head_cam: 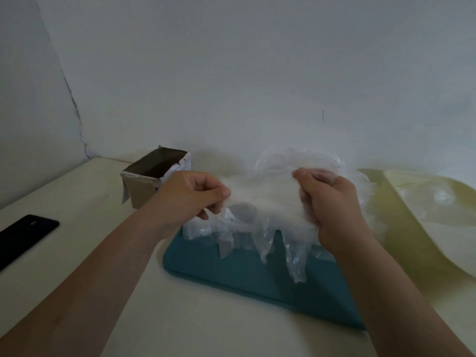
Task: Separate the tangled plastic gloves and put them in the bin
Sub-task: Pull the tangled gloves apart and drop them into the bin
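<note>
- Left grip (195,195): thumb and curled fingers are pinching the left edge of the tangled plastic gloves (268,202).
- Right grip (327,202): fingers are curling round the right side of the same bundle, and clear film is lying over the fingertips.
- Tangled plastic gloves: one clear, crinkled mass is hanging stretched between the two grips. More film is bunching up behind the right grip, and several glove fingers are dangling below both grips towards the tray.
- Teal tray (244,276): lying flat on the bench (77,202), directly beneath both grips.
- Bin (141,191): an open-topped cardboard box is standing upright just behind the left grip, on its outer side. Its inside is showing dark, and the contents cannot be told.
- Black phone (25,235): lying flat on the bench, well out to the left of the left grip.
- Yellow-green sheet (412,228): lying beyond the right grip on its outer side and carrying a small clear crumple (443,197) (whether this is a glove cannot be told).
</note>
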